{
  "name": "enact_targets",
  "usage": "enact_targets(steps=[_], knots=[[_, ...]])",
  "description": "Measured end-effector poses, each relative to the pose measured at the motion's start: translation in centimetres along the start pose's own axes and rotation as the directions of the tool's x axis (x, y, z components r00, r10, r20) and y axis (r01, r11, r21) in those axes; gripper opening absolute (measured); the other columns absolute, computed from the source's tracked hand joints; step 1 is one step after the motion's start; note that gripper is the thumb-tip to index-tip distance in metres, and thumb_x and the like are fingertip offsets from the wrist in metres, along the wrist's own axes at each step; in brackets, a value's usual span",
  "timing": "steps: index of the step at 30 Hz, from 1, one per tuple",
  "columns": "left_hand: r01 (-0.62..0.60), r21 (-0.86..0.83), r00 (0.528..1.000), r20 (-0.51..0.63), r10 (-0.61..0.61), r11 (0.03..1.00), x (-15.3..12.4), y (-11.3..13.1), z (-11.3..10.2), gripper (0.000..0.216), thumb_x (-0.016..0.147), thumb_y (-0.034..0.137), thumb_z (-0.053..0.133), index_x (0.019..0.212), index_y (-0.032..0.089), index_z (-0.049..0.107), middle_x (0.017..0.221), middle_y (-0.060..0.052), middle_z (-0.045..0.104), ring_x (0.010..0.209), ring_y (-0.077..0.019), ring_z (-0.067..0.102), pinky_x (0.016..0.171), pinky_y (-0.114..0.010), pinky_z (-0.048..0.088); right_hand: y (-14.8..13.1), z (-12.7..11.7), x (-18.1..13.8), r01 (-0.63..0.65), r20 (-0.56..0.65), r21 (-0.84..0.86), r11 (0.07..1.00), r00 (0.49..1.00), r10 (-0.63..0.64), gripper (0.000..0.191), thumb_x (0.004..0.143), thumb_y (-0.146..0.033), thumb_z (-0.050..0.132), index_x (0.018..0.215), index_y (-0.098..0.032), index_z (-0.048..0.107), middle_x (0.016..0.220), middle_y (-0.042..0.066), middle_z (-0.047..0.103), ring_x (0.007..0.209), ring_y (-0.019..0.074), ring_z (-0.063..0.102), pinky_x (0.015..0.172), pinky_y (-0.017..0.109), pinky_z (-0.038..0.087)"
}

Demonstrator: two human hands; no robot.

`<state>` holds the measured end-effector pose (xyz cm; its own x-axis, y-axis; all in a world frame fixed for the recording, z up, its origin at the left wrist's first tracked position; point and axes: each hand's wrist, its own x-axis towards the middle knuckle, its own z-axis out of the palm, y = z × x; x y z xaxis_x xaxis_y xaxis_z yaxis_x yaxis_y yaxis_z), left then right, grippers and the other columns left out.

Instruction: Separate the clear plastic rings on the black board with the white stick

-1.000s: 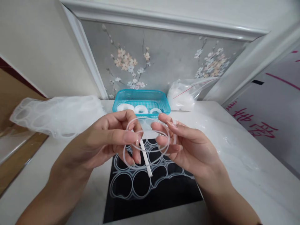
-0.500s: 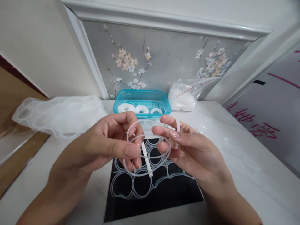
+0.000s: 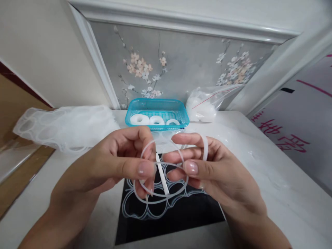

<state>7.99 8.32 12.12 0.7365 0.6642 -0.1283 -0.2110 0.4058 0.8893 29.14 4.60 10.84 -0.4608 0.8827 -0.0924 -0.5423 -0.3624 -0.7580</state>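
My left hand (image 3: 129, 162) pinches thin translucent plastic rings (image 3: 161, 196) between thumb and fingers. On their other side, my right hand (image 3: 204, 159) holds the rings' edge with its thumb against the fingers. The rings overlap and cross each other in the gap between both hands. A white band (image 3: 205, 148), apparently another ring, loops over the right hand near the base of the index finger. Behind the rings shows a slim white stick (image 3: 162, 173); whether the left fingers touch it I cannot tell. Below lies a translucent sheet of joined rings (image 3: 157, 216) on a black mat (image 3: 176, 228).
A blue basket (image 3: 185, 117) holding several white rings stands at the back. Right of it is a clear zip bag (image 3: 202, 107) with white contents. More ring sheets (image 3: 70, 126) are piled at the left. The white table (image 3: 272, 197) meets a wall with a floral panel (image 3: 181, 65).
My right hand has turned and shifted slightly left, its thumb now on the rings' edge. The rings have tilted and dropped a little; the band on the right hand shows more plainly.
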Motion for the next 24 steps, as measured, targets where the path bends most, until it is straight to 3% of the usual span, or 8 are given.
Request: enact_targets(steps=[6,10,12,14,16,18,20,24], knots=[[0.014,0.0,0.999,0.042,-0.014,1.0,-0.1,-0.1,-0.1,0.016,0.075,0.018,0.079,0.079,0.021,0.064,0.067,0.002,0.071,0.055,-0.0127,0.069,0.053,-0.018,0.058,0.1,-0.1,0.0,0.001,0.007,-0.028,1.0,1.0,-0.001,0.024,0.076,-0.02,0.083,0.098,-0.026,0.076,0.093,0.002,0.08,0.075,0.0164,0.077,0.047,0.014,0.049],[-0.001,0.016,1.0,0.031,0.001,1.0,0.0,-0.2,-0.1,0.016,0.075,0.02,0.079,0.079,0.021,0.064,0.066,0.002,0.07,0.055,-0.0128,0.069,0.053,-0.018,0.057,0.2,-0.2,0.1,-0.007,0.023,-0.023,1.0,1.0,0.007,0.021,0.079,-0.02,0.08,0.098,-0.028,0.076,0.093,0.0,0.079,0.075,0.0133,0.076,0.05,0.014,0.048],[-0.019,0.045,1.0,-0.018,0.02,0.999,0.2,-0.1,0.1,0.018,0.073,0.019,0.081,0.077,0.02,0.063,0.067,0.002,0.069,0.06,-0.0138,0.069,0.057,-0.019,0.058,0.3,-0.3,0.3,0.015,0.007,-0.044,0.999,1.0,-0.015,0.02,0.08,-0.025,0.08,0.099,-0.027,0.076,0.097,0.002,0.079,0.082,0.0158,0.075,0.058,0.019,0.054],[-0.08,0.061,0.987,-0.133,0.087,0.995,0.5,0.1,0.3,0.021,0.07,0.019,0.082,0.081,0.02,0.064,0.064,0.002,0.066,0.064,-0.0146,0.069,0.061,-0.02,0.058,0.5,-0.5,0.7,0.073,-0.03,-0.062,0.995,0.997,-0.075,0.023,0.082,-0.033,0.077,0.104,-0.025,0.075,0.108,0.006,0.077,0.099,0.0204,0.073,0.079,0.029,0.059],[-0.158,0.044,0.947,-0.275,0.164,0.986,1.0,0.2,0.4,0.026,0.072,0.019,0.081,0.093,0.022,0.066,0.06,0.005,0.061,0.064,-0.0136,0.067,0.062,-0.02,0.058,0.6,-0.6,1.1,0.121,-0.069,-0.053,0.991,0.99,-0.124,0.028,0.086,-0.04,0.072,0.11,-0.025,0.073,0.124,0.007,0.071,0.119,0.0224,0.065,0.101,0.037,0.052],[-0.238,0.017,0.904,-0.362,0.227,0.971,1.4,0.2,0.3,0.029,0.077,0.018,0.077,0.103,0.027,0.066,0.06,0.007,0.057,0.062,-0.0114,0.065,0.06,-0.018,0.056,0.7,-0.7,1.3,0.131,-0.081,-0.021,0.991,0.988,-0.132,0.033,0.089,-0.046,0.066,0.115,-0.026,0.071,0.134,0.006,0.065,0.131,0.0226,0.056,0.111,0.041,0.043],[-0.282,0.02,0.888,-0.373,0.268,0.959,1.6,0.1,0.3,0.019,0.08,0.019,0.073,0.096,0.028,0.069,0.061,0.007,0.056,0.057,-0.0094,0.061,0.052,-0.015,0.052,0.7,-0.7,1.4,0.119,-0.073,0.008,0.993,0.99,-0.118,0.039,0.091,-0.054,0.061,0.118,-0.027,0.069,0.138,0.005,0.062,0.136,0.0228,0.05,0.115,0.043,0.039],[-0.174,0.223,0.942,-0.246,0.228,0.959,1.5,-0.9,0.6,0.006,0.084,0.028,0.07,0.085,0.024,0.075,0.054,0.005,0.046,0.042,-0.0056,0.041,0.036,-0.014,0.029,0.5,-0.3,1.1,0.103,-0.049,0.007,0.995,0.994,-0.103,0.051,0.089,-0.066,0.054,0.122,-0.029,0.067,0.138,0.005,0.061,0.137,0.0242,0.048,0.115,0.044,0.039]])
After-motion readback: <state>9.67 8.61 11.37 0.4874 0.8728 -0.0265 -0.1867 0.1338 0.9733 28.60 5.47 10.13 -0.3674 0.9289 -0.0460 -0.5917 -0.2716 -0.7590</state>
